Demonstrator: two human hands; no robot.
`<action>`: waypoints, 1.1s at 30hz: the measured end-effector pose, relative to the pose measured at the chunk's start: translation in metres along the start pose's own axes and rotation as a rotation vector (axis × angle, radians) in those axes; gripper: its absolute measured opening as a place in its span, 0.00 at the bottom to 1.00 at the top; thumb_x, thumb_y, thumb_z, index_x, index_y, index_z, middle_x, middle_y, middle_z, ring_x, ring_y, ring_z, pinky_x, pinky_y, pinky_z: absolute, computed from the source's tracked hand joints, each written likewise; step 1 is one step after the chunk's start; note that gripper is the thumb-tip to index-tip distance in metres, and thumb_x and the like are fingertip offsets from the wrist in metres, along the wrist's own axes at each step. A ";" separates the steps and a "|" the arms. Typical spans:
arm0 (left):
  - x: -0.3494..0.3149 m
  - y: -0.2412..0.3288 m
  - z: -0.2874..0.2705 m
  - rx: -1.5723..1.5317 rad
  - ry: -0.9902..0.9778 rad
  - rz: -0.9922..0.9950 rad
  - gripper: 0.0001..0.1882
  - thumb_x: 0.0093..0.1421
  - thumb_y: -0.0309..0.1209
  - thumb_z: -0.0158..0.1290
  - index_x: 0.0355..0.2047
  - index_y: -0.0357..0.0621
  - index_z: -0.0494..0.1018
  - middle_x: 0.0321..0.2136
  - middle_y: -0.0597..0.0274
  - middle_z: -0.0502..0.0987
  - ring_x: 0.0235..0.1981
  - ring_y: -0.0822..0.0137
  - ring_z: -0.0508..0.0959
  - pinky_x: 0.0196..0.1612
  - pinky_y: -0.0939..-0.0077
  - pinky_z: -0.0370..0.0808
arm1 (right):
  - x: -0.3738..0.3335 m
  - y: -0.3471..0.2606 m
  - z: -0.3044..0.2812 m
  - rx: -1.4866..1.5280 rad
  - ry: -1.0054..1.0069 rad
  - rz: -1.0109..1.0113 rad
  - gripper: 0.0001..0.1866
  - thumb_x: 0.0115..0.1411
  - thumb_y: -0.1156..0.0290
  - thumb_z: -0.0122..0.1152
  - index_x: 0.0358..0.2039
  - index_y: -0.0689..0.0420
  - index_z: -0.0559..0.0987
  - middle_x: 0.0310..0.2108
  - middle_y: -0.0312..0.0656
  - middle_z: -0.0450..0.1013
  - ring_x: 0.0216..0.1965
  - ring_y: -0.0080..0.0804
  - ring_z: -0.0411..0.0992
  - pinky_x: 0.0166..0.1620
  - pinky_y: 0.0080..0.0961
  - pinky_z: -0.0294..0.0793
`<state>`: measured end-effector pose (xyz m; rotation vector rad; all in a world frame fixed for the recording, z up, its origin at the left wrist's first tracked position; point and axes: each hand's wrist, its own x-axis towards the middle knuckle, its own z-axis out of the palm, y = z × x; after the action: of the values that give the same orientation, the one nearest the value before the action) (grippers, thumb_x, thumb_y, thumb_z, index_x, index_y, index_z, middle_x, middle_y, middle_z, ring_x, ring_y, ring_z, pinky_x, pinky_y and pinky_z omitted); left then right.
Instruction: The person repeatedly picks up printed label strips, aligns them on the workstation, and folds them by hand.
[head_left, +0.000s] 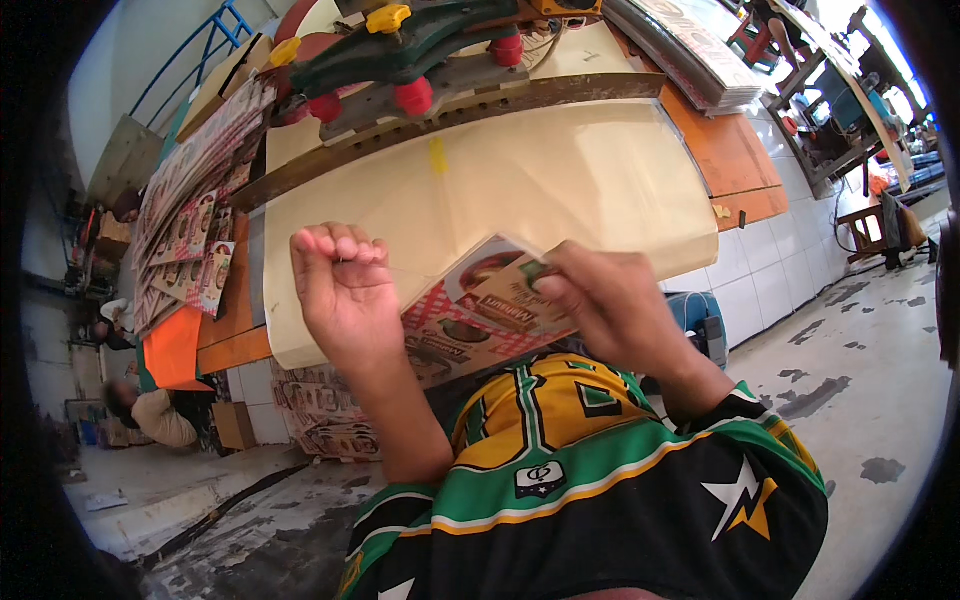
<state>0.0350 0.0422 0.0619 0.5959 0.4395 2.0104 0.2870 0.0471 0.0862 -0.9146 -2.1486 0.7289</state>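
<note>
My right hand [610, 300] pinches the upper right edge of a printed sheet [480, 310] between thumb and fingers. The sheet has a red-and-white check, food pictures and lettering; it tilts up in front of my body over the near table edge. My left hand [345, 290] is raised beside the sheet's left edge, palm up, fingers loosely curled, with nothing seen in it. Beneath and beyond both hands lies a large cream sheet [560, 170], curving down at the table's front, with a yellow tape strip [438, 156] on it.
A long metal bar [480, 105] and a dark green machine frame [430, 45] with red knobs cross the far side. Piled printed sheets [190, 200] lie left, beside an orange sheet [172, 348]; another stack [690, 50] sits far right. Someone [165, 415] is low at the left.
</note>
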 end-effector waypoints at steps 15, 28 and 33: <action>0.015 0.238 -0.270 -0.018 0.243 0.184 0.12 0.74 0.31 0.43 0.31 0.45 0.69 0.22 0.66 0.66 0.24 0.69 0.65 0.32 0.72 0.64 | -0.050 0.153 -0.233 0.336 0.503 0.161 0.22 0.75 0.60 0.52 0.59 0.66 0.74 0.49 0.39 0.76 0.49 0.22 0.75 0.54 0.24 0.73; 0.005 0.362 -0.378 0.407 0.557 0.269 0.15 0.77 0.37 0.42 0.30 0.47 0.65 0.20 0.69 0.63 0.18 0.73 0.61 0.20 0.77 0.60 | -0.095 0.269 -0.325 0.567 0.655 0.147 0.20 0.76 0.63 0.50 0.59 0.62 0.75 0.51 0.37 0.76 0.52 0.23 0.74 0.57 0.23 0.73; 0.013 0.279 -0.256 0.937 0.492 0.242 0.12 0.73 0.33 0.50 0.52 0.41 0.74 0.23 0.73 0.63 0.22 0.80 0.61 0.25 0.83 0.61 | -0.072 0.293 -0.290 0.725 0.583 0.150 0.18 0.75 0.64 0.50 0.57 0.62 0.76 0.52 0.39 0.78 0.51 0.25 0.77 0.54 0.24 0.77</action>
<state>-0.3127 -0.0953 0.0040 0.7142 1.7260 2.1019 0.6591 0.2307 0.0319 -0.7586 -1.1799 1.0594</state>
